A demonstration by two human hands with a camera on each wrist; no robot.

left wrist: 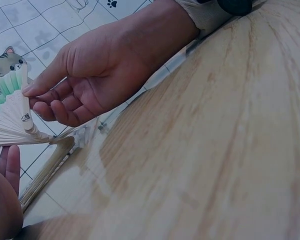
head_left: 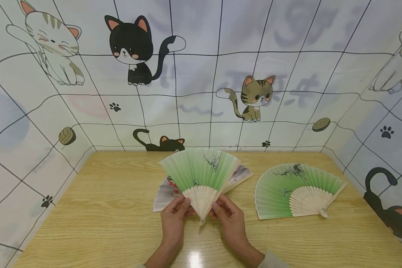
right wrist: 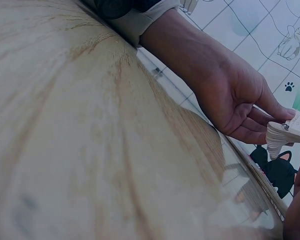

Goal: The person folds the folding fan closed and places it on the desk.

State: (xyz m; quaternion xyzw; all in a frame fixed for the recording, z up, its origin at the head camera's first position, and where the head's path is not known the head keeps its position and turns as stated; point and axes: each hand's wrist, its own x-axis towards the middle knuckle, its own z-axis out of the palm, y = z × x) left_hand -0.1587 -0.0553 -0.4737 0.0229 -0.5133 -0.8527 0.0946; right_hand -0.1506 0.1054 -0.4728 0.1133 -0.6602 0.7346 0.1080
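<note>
Here's the left hand [head_left: 175,220] at one edge of the held green fan [head_left: 204,173], the right hand [head_left: 232,220] at the other, each grip pinching the bone-coloured ribs between thumb and fingers. That two-sided hold likely keeps it spread, pivot pointing toward the person. Beyond it, partly hidden, a grey fan [head_left: 163,196] lies open on the surface [head_left: 120,186]; well apart to the right, a second green fan [head_left: 274,197] rests open, pivot at its lower right. No container shows.
</note>
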